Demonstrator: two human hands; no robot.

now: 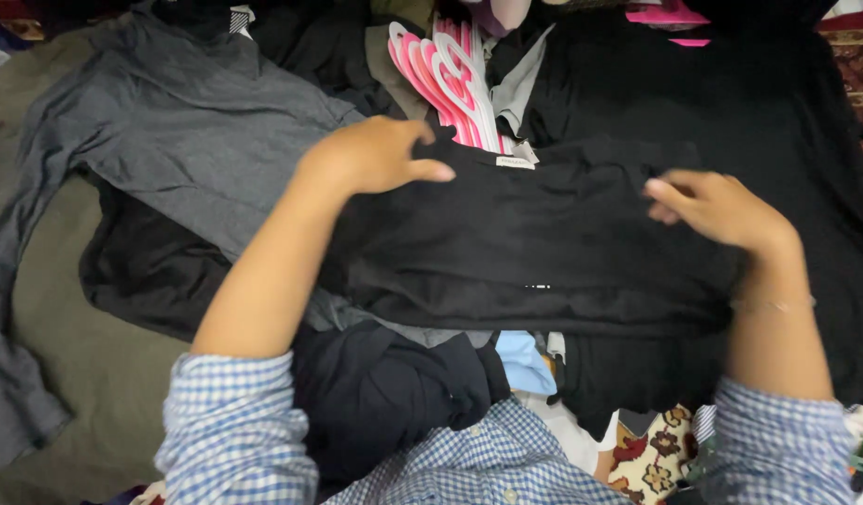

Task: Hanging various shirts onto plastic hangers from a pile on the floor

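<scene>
- One grey top (183,126) lies spread flat at the left.
- Left hand (375,154) rests on the black shirt (534,248), fingers curled over its upper edge.
- Several pink and white hangers (447,75), number unclear, lie stacked just behind the shirt.
- Right hand (721,208) pinches the shirt's right edge.

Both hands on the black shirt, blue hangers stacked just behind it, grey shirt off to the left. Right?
Not quite: the hangers are pink and white, not blue, as the head view shows. The rest holds: the left hand and right hand are both on the black shirt, and the grey shirt lies off to the left.
</scene>
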